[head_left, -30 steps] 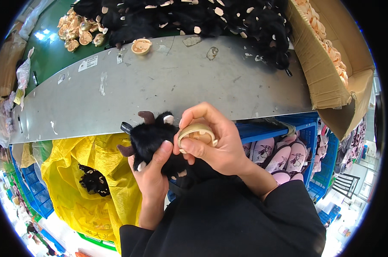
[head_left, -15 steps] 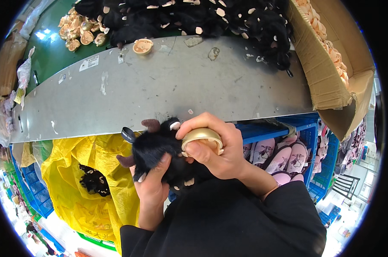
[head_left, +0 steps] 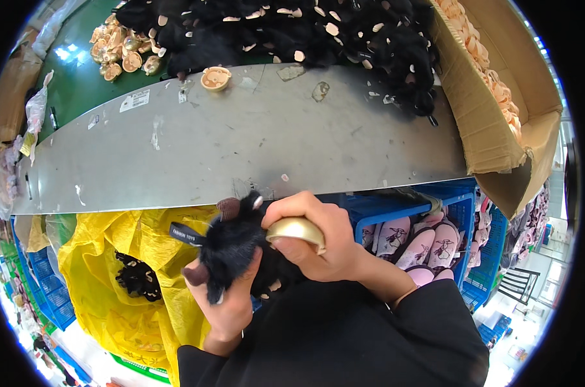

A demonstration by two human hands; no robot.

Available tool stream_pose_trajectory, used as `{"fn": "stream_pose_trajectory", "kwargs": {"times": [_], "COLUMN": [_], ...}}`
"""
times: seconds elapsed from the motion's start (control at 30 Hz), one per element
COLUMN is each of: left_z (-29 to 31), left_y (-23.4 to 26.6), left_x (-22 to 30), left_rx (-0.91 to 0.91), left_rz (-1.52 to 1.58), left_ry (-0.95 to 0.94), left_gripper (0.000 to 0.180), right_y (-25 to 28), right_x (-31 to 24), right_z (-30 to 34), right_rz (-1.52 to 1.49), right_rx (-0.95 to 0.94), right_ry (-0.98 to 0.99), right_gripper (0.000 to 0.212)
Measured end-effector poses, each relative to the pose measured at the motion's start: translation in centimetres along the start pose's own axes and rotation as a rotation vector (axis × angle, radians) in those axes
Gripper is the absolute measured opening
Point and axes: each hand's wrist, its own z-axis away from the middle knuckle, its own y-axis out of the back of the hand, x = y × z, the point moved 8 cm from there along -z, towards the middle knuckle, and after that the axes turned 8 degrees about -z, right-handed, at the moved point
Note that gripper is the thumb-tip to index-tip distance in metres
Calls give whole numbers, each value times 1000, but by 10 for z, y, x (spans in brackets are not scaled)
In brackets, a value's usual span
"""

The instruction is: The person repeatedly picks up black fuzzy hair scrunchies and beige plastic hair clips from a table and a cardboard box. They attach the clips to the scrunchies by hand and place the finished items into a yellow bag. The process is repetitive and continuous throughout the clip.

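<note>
By the near edge of the grey metal table (head_left: 331,142) with its white printed label (head_left: 134,100), the left hand (head_left: 227,315) clasps a furry black horned toy (head_left: 231,250) with a pale-lettered black ribbon tag (head_left: 186,235), the right hand (head_left: 334,242) curled around a shiny gold dome (head_left: 297,230).

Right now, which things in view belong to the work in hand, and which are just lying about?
Likely belonging:
- black plush toy, in the left hand
- gold cup, in the right hand
- loose cups
- plush pile

Likely lying about:
- pink slippers
- chair
</note>
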Motion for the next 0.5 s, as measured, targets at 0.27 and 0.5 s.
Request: {"fn": "stream_pose_trajectory", "kwargs": {"times": [0.27, 0.5], "left_z": [-1, -14], "left_y": [2, 2], "left_x": [-8, -36], "left_rx": [64, -25], "left_rz": [-123, 75], "left_ry": [-80, 9], "left_gripper": [17, 22], "right_y": [-14, -18], "right_x": [6, 19], "right_z": [0, -1], "right_rz": [394, 303], "right_rx": [171, -64], "right_ry": [358, 237], "right_gripper": [41, 48]}}
